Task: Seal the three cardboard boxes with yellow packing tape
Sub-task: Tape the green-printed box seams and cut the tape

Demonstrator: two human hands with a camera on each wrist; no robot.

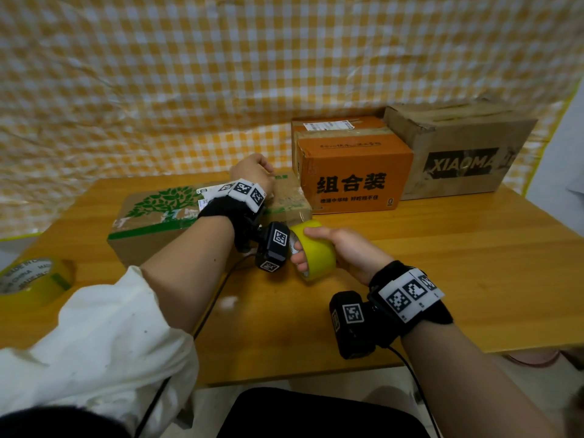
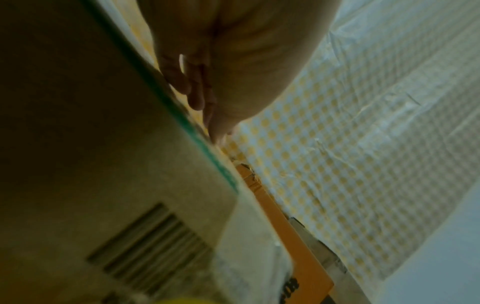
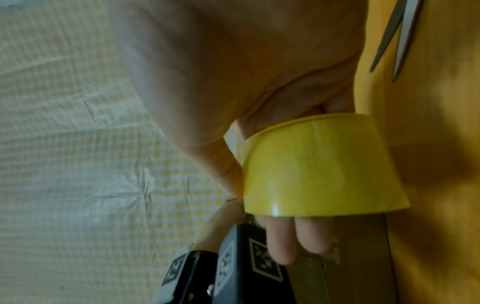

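Note:
A flat cardboard box printed with a green tree (image 1: 164, 216) lies on the wooden table (image 1: 442, 279); its side with a barcode fills the left wrist view (image 2: 103, 164). My left hand (image 1: 252, 167) rests on the box's far right top with fingers (image 2: 189, 86) curled; nothing shows in its grip. My right hand (image 1: 305, 246) grips a yellow tape roll (image 1: 319, 251) at the box's near right corner, fingers (image 3: 283, 244) through the core of the roll (image 3: 319, 168). Shiny tape crosses the box's right end. An orange box (image 1: 354, 172) and a brown XIAOMA box (image 1: 458, 147) stand behind.
A second roll of tape (image 1: 31, 279) lies at the table's left edge. Scissors (image 3: 400, 37) lie on the table near my right hand. A yellow checked cloth (image 1: 221, 74) hangs behind the table. Bare table spreads to the right.

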